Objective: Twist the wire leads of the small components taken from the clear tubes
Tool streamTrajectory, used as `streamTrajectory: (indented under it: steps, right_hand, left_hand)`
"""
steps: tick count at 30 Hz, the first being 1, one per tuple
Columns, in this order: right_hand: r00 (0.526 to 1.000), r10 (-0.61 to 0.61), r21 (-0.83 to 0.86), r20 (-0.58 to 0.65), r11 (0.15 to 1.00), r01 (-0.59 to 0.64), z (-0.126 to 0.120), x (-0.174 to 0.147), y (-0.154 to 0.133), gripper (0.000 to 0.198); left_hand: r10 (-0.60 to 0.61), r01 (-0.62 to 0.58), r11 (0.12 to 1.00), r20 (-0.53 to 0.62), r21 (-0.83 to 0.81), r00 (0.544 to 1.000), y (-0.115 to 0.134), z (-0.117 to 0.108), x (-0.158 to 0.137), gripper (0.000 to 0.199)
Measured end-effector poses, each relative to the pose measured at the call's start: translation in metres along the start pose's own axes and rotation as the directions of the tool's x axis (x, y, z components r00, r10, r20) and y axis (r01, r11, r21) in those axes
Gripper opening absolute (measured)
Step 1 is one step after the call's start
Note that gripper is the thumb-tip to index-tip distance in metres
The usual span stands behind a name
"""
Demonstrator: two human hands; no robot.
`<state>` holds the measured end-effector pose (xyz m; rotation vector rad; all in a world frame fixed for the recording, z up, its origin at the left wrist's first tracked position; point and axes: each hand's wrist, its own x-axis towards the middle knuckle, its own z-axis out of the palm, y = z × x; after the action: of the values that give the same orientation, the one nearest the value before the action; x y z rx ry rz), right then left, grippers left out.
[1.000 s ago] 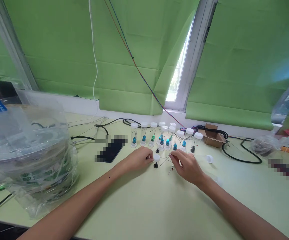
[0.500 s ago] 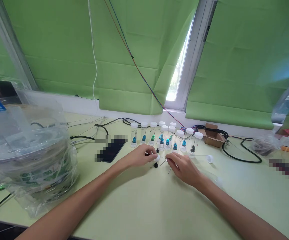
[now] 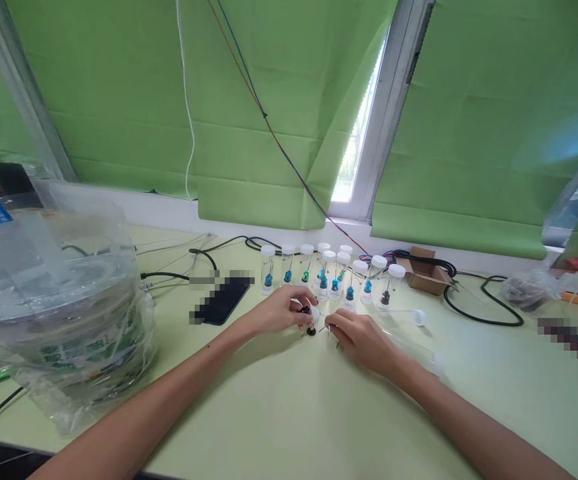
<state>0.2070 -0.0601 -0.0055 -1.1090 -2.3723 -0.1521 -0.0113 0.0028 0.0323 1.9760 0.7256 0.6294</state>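
My left hand [image 3: 285,311] is closed around a small black part [image 3: 305,309], partly hidden by its fingers. Just under its fingertips a second black part [image 3: 311,331] with a round flat base stands on the table. A white cap [image 3: 315,315] is beside these fingertips. Close by on the right, my right hand [image 3: 361,335] pinches thin metal rods [image 3: 329,329], whose ends stick out below the fingers. Behind both hands stand several clear tubes with white caps [image 3: 359,267], holding blue, green or dark small parts on thin rods.
Clear tubes [image 3: 411,343] lie beside my right forearm, one with a white cap [image 3: 419,318]. A black phone [image 3: 223,300] lies left of my left hand. Bagged spools [image 3: 63,313] fill the left side. A cardboard box [image 3: 426,272] and black cables [image 3: 489,323] are at the back right.
My left fingers have come down and closed on the black part that stood behind them. My right hand has shifted slightly left with the metal rods.
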Motion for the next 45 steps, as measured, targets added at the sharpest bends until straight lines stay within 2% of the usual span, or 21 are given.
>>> streamTrajectory:
  steps: [6, 11, 15, 22, 27, 32, 45]
  right_hand:
    - [0.998, 0.000, -0.010, 0.060, 1.000, 0.001, -0.0021, 0.0010, -0.0033, 0.020]
    - [0.996, 0.004, 0.004, 0.085, 1.000, -0.005, -0.0053, 0.0007, -0.0064, 0.022]
    - [0.996, 0.004, 0.026, 0.092, 1.000, -0.007, -0.0057, 0.0007, -0.0066, 0.023]
    - [0.994, 0.006, 0.030, 0.107, 1.000, -0.010, -0.0052, 0.0016, -0.0060, 0.025]
    - [0.995, 0.000, 0.039, 0.101, 0.999, -0.004, -0.0054, 0.0018, -0.0058, 0.027]
    - [0.994, -0.006, 0.038, 0.110, 0.999, 0.002, -0.0050, 0.0006, -0.0058, 0.027]
    - [0.987, -0.019, -0.008, 0.157, 1.000, 0.021, -0.0094, 0.0014, -0.0079, 0.027]
  left_hand:
    - [-0.008, 0.007, 1.000, -0.108, -0.011, 0.994, -0.0049, 0.0014, 0.0027, 0.025]
    - [0.033, 0.008, 0.988, -0.255, 0.157, 0.966, -0.0035, -0.0005, 0.0047, 0.024]
    - [0.059, 0.021, 0.968, -0.307, 0.251, 0.950, -0.0037, -0.0011, 0.0051, 0.024]
    - [0.032, 0.041, 0.984, -0.401, 0.172, 0.916, -0.0075, -0.0009, 0.0073, 0.028]
    - [0.023, 0.100, 0.970, -0.490, 0.222, 0.871, -0.0005, -0.0045, 0.0062, 0.021]
    - [0.046, 0.097, 0.965, -0.522, 0.244, 0.852, 0.0008, -0.0055, 0.0065, 0.022]
    - [0.130, 0.070, 0.935, -0.520, 0.349, 0.844, -0.0036, -0.0046, 0.0071, 0.024]
